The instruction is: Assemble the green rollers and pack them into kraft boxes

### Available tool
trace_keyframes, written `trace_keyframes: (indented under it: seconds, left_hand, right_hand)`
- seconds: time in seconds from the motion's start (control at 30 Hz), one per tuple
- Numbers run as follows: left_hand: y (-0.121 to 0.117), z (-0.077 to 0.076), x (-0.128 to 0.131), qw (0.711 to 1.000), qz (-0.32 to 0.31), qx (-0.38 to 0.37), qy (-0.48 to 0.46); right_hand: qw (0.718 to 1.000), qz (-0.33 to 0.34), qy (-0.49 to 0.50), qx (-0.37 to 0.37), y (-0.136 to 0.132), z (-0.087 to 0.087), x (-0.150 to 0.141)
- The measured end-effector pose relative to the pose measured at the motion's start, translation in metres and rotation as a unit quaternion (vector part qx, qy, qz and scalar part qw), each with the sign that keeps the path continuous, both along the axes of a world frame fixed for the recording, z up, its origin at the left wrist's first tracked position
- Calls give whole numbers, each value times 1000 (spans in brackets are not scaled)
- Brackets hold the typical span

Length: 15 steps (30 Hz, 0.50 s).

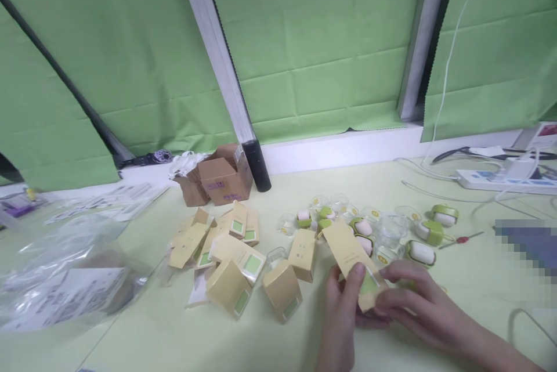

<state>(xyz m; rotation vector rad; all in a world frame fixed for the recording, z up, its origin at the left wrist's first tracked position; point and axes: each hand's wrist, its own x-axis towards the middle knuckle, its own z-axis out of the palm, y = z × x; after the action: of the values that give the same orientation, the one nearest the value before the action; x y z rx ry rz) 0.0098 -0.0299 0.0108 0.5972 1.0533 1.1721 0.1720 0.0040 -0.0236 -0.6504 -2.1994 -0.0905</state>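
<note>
Both of my hands grip one small tan carton (pixel 350 256) low in the middle of the view. My left hand (pixel 342 311) holds it from below, thumb pressed on its front face. My right hand (pixel 413 299) pinches the carton's near end, fingers curled around it. The carton tilts up and away to the left. Just beyond it lie several green and white roller parts (pixel 424 233) and clear plastic caps (pixel 391 227). To the left sits a heap of similar tan cartons (pixel 230 262) with green windows.
A brown cardboard box (pixel 224 180) stands at the back beside a black cylinder (pixel 256 164). Clear plastic bags (pixel 65 279) with printed sheets cover the left. A white power strip (pixel 505 179) and cables lie at the right, near a red-handled tool (pixel 461 239).
</note>
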Motion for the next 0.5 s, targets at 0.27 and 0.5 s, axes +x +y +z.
trace_keyframes:
  seconds: [0.27, 0.5]
  left_hand:
    - [3, -5, -3, 999, 1, 16, 30]
    - [12, -24, 4, 995, -24, 83, 52]
  right_hand:
    - [1000, -4, -8, -18, 0, 2, 1]
    - [964, -45, 158, -211, 1, 1, -3]
